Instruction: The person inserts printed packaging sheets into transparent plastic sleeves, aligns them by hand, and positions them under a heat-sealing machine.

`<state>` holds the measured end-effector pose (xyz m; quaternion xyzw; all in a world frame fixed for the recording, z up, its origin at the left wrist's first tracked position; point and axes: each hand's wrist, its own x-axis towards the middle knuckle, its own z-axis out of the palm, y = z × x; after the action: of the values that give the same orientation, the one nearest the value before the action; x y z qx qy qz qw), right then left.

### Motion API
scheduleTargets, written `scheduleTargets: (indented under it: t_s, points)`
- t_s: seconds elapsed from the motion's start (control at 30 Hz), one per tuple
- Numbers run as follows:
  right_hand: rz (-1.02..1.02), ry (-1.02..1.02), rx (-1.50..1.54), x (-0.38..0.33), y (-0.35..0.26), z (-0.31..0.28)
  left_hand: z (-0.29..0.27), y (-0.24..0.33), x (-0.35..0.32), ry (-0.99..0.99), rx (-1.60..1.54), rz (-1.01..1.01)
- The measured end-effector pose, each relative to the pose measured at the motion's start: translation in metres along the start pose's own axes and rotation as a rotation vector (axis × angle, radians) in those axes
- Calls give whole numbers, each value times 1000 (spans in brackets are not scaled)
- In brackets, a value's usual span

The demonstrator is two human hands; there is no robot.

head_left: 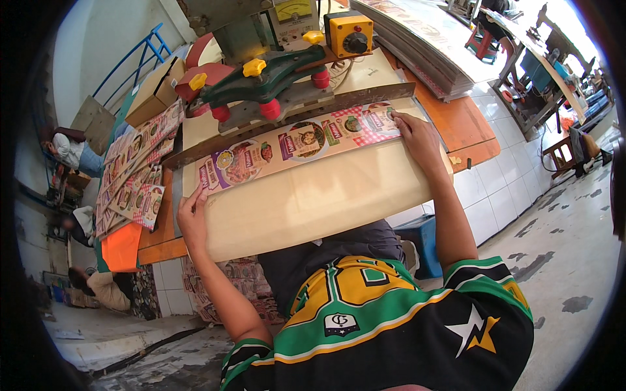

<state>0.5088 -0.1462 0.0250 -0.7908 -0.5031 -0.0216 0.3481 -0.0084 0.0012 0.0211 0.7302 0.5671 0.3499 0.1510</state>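
A long printed plastic strip with food pictures and a red-checked pattern lies flat along the metal bar of a sealing press. My left hand pinches its left end near the front corner. At the strip's far right end, my right hand grips the edge between thumb and fingers. Under the strip spreads a beige sheet that covers the press bed and hangs toward my lap. Above the bar sits the green press head with yellow knobs and red feet.
Left of the bed lies a heap of similar printed strips, beside a cardboard box. A yellow control box stands behind. Large printed sheets are stacked at the back right. A blue bin is below. Several people are at the far left.
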Motion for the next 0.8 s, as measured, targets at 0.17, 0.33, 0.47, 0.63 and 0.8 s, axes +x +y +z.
scheduleTargets:
  t_s: [0.17, 0.33, 0.47, 0.63, 0.8]
  points:
    - [-17, 16, 4, -1, 1, -1, 1, 3, -1, 4, -10, -5]
    - [-11, 7, 9, -1, -1, -1, 0, 2, -1, 4, -3, 1]
    - [-12, 7, 16, -1, -1, -1, 0, 0, -1, 15, 4, 27]
    - [4, -2, 13, 0, -1, -2, 1, -1, 1, 5, 12, 14]
    - [24, -20, 50, 2, -5, -7, 2, -11, 4, -8, -25, 13]
